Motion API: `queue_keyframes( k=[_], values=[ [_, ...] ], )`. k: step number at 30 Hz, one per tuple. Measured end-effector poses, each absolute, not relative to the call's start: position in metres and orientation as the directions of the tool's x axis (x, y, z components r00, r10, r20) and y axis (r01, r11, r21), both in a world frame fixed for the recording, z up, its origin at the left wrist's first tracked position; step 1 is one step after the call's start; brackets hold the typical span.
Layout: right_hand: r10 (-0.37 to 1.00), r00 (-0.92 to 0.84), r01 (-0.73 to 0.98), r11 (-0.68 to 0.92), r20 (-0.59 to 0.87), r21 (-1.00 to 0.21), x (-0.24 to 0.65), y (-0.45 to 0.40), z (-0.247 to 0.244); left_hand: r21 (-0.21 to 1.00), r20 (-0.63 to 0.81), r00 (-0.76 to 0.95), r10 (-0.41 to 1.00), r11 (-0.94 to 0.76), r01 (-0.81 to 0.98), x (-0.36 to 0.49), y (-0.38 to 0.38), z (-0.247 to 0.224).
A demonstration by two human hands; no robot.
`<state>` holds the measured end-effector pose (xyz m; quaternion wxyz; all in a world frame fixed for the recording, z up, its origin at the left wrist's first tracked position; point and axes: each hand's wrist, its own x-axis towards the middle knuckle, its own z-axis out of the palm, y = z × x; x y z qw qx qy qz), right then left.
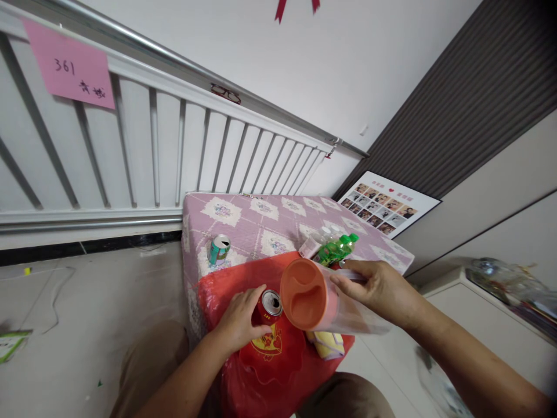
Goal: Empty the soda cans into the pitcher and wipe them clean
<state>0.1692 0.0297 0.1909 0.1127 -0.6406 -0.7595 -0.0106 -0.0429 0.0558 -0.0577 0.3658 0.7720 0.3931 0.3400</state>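
Head view: a tilted pitcher (pixel 354 315) beside a red can (pixel 270 304).
The right hand (pixel 385 290) grips the pitcher's handle, its orange lid (pixel 303 295) facing the can's top; the left hand (pixel 241 318) curls its thumb and fingers around the can, over a red plate (pixel 278 370), though whether it rests there I cannot tell. Beyond, a green can (pixel 219 249) stands on the table (pixel 278 238), left of some bottles (pixel 336 248).
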Motion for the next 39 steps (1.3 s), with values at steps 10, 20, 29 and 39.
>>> queue_keyframes(
  k=[10,20,29,39],
  values=[
    [0.985,-0.137,0.985,0.147,0.104,-0.095,0.1688,0.0288,0.1933,0.835,0.228,0.464,0.856,-0.417,0.359,-0.0437,0.0547,-0.0524],
    [0.984,-0.153,0.982,0.162,0.093,-0.100,0.1683,0.0294,0.1943,0.838,0.226,0.466,0.856,-0.415,0.355,-0.0436,0.0551,-0.0521],
    [0.991,-0.121,0.988,0.126,0.063,-0.090,0.1671,0.0299,0.1941,0.833,0.213,0.471,0.856,-0.411,0.371,-0.0448,0.0544,-0.0496],
    [0.991,-0.124,0.986,0.129,0.059,-0.102,0.1679,0.0291,0.1948,0.834,0.237,0.461,0.855,-0.423,0.355,-0.0444,0.0547,-0.0525]
  ],
)
